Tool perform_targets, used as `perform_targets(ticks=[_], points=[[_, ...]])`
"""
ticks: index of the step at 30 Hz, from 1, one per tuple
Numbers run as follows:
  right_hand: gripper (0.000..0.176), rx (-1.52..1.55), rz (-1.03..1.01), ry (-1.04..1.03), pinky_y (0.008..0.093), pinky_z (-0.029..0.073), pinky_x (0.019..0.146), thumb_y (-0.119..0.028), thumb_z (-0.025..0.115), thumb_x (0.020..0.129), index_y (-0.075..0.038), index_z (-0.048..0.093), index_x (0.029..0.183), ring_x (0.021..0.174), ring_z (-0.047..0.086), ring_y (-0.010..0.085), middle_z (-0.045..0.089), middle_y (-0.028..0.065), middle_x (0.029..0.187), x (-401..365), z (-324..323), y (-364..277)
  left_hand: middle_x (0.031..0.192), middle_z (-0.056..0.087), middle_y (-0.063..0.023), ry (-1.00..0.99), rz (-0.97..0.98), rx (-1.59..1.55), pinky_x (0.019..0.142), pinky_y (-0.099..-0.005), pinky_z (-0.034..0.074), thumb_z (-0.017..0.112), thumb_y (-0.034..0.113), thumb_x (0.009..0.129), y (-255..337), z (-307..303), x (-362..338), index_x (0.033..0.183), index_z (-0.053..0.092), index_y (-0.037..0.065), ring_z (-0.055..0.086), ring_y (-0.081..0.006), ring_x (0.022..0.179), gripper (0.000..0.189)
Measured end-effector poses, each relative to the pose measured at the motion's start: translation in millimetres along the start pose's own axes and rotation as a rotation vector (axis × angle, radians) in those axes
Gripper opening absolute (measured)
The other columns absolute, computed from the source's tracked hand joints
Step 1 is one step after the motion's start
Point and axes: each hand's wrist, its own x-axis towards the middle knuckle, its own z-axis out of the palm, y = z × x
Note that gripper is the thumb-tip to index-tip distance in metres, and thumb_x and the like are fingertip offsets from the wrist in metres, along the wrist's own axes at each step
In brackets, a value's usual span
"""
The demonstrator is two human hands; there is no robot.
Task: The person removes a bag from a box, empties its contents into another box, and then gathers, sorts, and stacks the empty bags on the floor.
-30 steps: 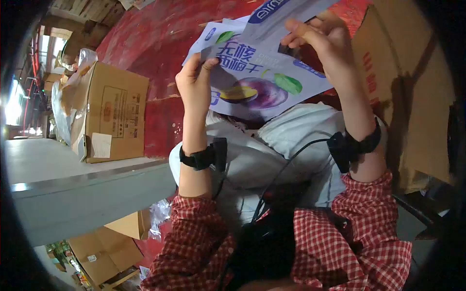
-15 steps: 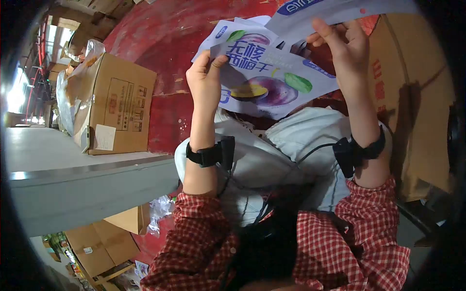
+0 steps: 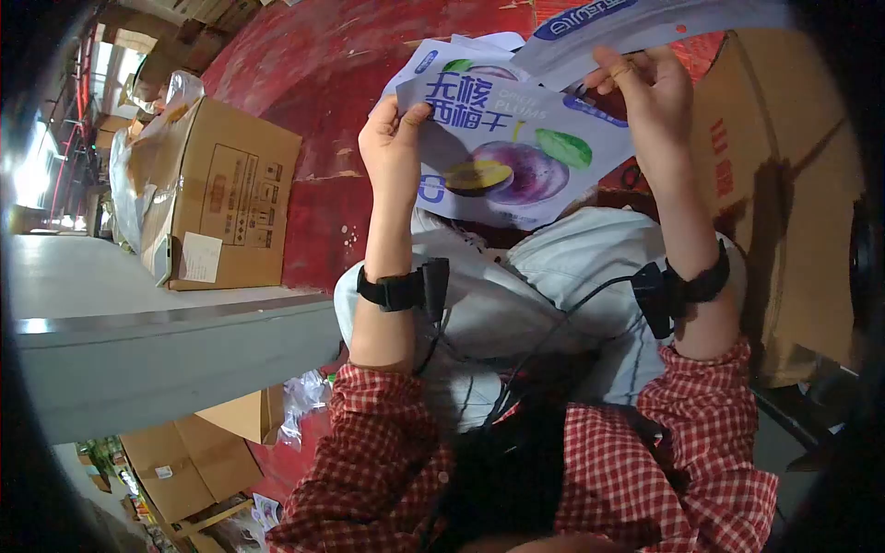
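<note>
A white prune bag, printed with a purple plum and blue lettering, is spread above my lap. My left hand pinches its upper left edge between thumb and curled fingers. At the upper right, my right hand has its thumb and fingers closed at the lower edge of another white bag with a blue logo, only part of which shows. The right fingertips are close to the first bag's upper right corner. More white bags with plum prints lie behind the front one.
A cardboard box stands on the left beside a grey ledge. Another large carton is close on the right. The red floor shows between them. Black straps with cables circle both forearms.
The front bag has flattened and shifted slightly, showing more of its lettering. The upper bag's logo has come lower into view. Both hands have moved only a little.
</note>
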Motion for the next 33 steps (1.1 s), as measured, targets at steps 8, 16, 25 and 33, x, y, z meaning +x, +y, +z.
perform_targets(ticks=[8, 16, 25, 33], points=[[0.020, -0.040, 0.065, 0.022, 0.0217, 0.044, 0.061, -0.015, 0.062, 0.080, -0.002, 0.046, 0.081, 0.062, 0.054, 0.0098, 0.059, 0.0085, 0.066, 1.4, 2.3, -0.7, 0.078, 0.061, -0.0009, -0.020, -0.021, -0.020, 0.060, -0.0185, 0.041, 0.055, 0.001, 0.080, -4.7, -1.7, 1.0, 0.089, 0.060, 0.000, 0.053, -0.0054, 0.066, 0.010], [0.022, 0.012, 0.077, 0.006, 0.0211, 0.043, 0.062, -0.016, 0.063, 0.079, -0.002, 0.046, 0.081, 0.062, 0.054, 0.0097, 0.059, 0.0080, 0.067, 1.2, -0.6, 4.4, 0.072, 0.059, 0.0010, -0.001, -0.027, -0.061, 0.057, -0.0168, 0.038, 0.058, 0.004, 0.080, -4.1, 1.2, -0.5, 0.087, 0.060, 0.000, 0.050, -0.0033, 0.063, 0.009], [0.023, 0.044, 0.050, 0.006, 0.0213, 0.042, 0.062, -0.017, 0.063, 0.079, -0.001, 0.046, 0.081, 0.063, 0.053, 0.0098, 0.060, 0.0094, 0.068, 2.2, 0.0, 5.9, 0.073, 0.059, 0.0007, -0.001, -0.026, -0.054, 0.058, -0.0173, 0.039, 0.058, 0.004, 0.079, -1.7, 1.6, -0.5, 0.089, 0.060, -0.001, 0.050, -0.0040, 0.064, 0.011], [0.025, 0.091, 0.114, 0.030, 0.0235, 0.043, 0.066, -0.021, 0.064, 0.078, -0.002, 0.048, 0.079, 0.066, 0.056, 0.0116, 0.061, 0.0103, 0.071, 3.7, -3.5, 9.9, 0.072, 0.058, 0.0024, 0.002, -0.028, 0.014, 0.056, -0.0160, 0.036, 0.058, 0.003, 0.079, 3.4, 3.6, -2.9, 0.089, 0.061, -0.001, 0.048, -0.0025, 0.062, 0.011]])
